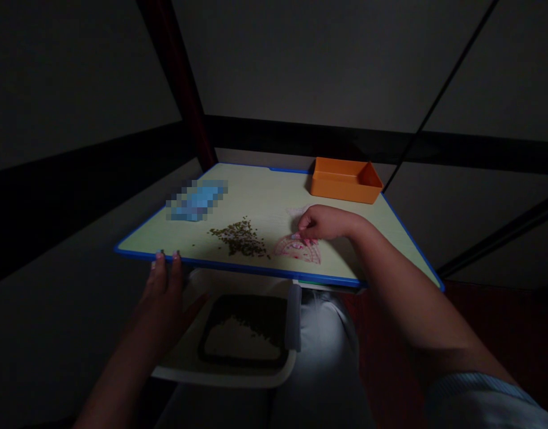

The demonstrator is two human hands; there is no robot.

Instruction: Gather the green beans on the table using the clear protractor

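Observation:
My right hand [321,225] rests on the pale tabletop [256,196], fingers pinched on a pink see-through protractor [299,250] lying flat. A pile of small greenish-brown seeds [240,238] lies just left of the protractor. My left hand [164,286] is at the table's blue front edge, holding a white tray [229,369] below the table; its fingertips reach the edge. The tray's dark inner well holds a layer of pale grains [238,339].
An orange open box [345,180] stands at the table's far right corner. A blurred blue object [196,201] lies at the left of the table. A dark red post [180,83] rises behind. My lap in light trousers [323,345] is below.

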